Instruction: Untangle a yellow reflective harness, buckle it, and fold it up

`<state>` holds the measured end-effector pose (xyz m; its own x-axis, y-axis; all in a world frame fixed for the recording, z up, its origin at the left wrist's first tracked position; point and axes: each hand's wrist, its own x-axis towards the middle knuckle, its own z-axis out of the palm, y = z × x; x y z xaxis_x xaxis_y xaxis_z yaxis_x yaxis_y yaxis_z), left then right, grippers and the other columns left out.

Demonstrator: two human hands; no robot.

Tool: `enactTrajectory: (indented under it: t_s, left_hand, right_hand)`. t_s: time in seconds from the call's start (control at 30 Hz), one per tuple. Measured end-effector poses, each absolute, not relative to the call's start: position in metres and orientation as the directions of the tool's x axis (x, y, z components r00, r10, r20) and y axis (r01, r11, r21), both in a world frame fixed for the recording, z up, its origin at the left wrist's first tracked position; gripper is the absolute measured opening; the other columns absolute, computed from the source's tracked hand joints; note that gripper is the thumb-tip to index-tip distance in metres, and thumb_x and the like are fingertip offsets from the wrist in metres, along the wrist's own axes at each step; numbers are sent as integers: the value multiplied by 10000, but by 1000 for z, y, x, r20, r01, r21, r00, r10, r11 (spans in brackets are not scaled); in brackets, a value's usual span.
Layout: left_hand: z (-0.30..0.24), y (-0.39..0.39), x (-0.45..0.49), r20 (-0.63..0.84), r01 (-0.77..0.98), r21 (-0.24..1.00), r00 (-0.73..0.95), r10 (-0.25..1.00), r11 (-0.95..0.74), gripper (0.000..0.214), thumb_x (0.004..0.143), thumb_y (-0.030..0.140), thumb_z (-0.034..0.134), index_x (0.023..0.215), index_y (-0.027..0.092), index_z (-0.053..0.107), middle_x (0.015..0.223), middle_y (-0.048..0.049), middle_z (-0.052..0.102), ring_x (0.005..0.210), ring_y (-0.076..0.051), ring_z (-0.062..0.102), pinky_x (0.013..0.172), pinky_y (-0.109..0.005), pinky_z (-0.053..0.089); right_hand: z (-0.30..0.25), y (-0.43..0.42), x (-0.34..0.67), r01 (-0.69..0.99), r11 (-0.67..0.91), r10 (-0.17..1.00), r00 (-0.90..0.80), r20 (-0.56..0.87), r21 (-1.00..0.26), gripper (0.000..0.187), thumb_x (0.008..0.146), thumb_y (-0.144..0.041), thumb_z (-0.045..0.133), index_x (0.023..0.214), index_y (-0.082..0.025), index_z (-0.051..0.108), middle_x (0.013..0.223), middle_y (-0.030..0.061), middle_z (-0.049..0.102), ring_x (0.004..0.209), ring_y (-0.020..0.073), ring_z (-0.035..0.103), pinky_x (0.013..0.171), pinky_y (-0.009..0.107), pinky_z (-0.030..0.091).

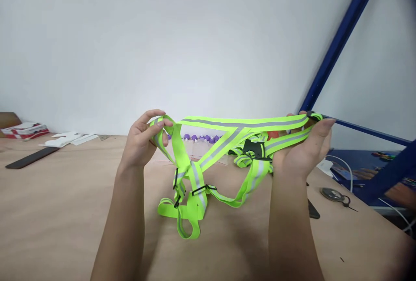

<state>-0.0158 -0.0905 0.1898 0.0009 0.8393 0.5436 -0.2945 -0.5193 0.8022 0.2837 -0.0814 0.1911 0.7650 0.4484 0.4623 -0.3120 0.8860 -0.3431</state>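
Observation:
A neon-yellow reflective harness [224, 142] with grey stripes hangs stretched between my two hands above the table. My left hand [144, 135] pinches a looped strap at one end between thumb and fingers. At the other end, my right hand [302, 146] has straps lying across its palm, with the thumb over them near a dark slider. Close to that palm hangs a black plastic buckle [255, 149]. Black strap adjusters [199, 190] sit on the lower straps, whose loops dangle in front. Part of the right fingers is hidden behind the webbing.
The brown-covered table [65, 211] reaches back to a pale wall. Purple items [201, 138] stand behind the harness. At left are a dark flat strip [32, 158], white papers [68, 138] and a red-white box [25, 130]. A round badge reel [333, 194] and blue frame [344, 38] are right.

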Motion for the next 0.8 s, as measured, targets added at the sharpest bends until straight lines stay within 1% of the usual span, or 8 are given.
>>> enactTrajectory:
  t_s: [0.17,0.23,0.3,0.37,0.43,0.57,0.7,0.8]
  left_hand:
    - [187,-94,-30,456,-175,884,117,882,-433,207,825,309,763,962,211,643,433,113,471,250,-2,261,311,-134,205]
    - [186,-94,-35,454,-203,882,129,882,-425,175,823,299,767,922,218,647,360,141,331,241,-3,204,311,-130,186]
    - [185,-93,-39,493,-331,837,107,864,-436,182,791,288,794,904,241,659,379,129,381,261,-3,215,313,-134,229]
    - [185,-91,-42,583,-486,725,57,810,-488,206,754,298,822,904,285,681,522,96,580,307,-4,307,333,-139,321]
    - [185,-89,-44,674,-562,599,-32,738,-571,208,764,334,810,941,357,703,871,86,745,446,-17,506,411,-140,441]
    - [184,-88,-43,744,-386,574,-121,657,-722,315,804,299,776,1089,405,696,1403,113,609,916,-139,730,554,-171,572]
    - [180,-85,-39,635,-98,771,39,771,-630,274,802,283,781,1061,243,703,1497,-63,546,802,-206,764,463,-220,577]
    - [178,-84,-37,634,38,772,5,773,-634,211,855,334,732,1018,203,705,1357,-111,652,663,-167,742,468,-232,570]
  right_hand:
    - [191,-77,295,-194,945,293,859,419,-264,219,939,-213,604,722,-242,611,717,-65,641,720,110,644,651,219,554]
    - [190,-74,301,-130,973,195,901,387,-189,245,933,-134,571,710,-233,593,705,-70,617,761,91,641,737,193,547]
    - [189,-70,307,-105,975,174,904,390,-194,209,916,-127,581,735,-231,583,712,-72,607,737,87,628,701,188,538]
    - [186,-66,312,-87,956,206,881,426,-281,124,880,-202,648,786,-234,573,712,-71,604,627,94,589,556,203,503]
    - [182,-61,314,-55,925,248,836,489,-377,205,818,-334,726,817,-234,547,665,-79,566,509,93,514,467,225,453]
    - [172,-58,314,110,826,314,724,614,-553,412,726,-531,770,856,-229,522,549,-120,447,401,85,390,426,246,373]
    - [165,-62,315,412,528,558,492,669,-743,394,733,-554,757,838,-202,615,569,-77,506,495,116,456,481,256,352]
    - [164,-65,312,593,411,468,514,719,-692,389,753,-558,736,853,-192,651,665,-37,555,623,152,519,588,290,426]
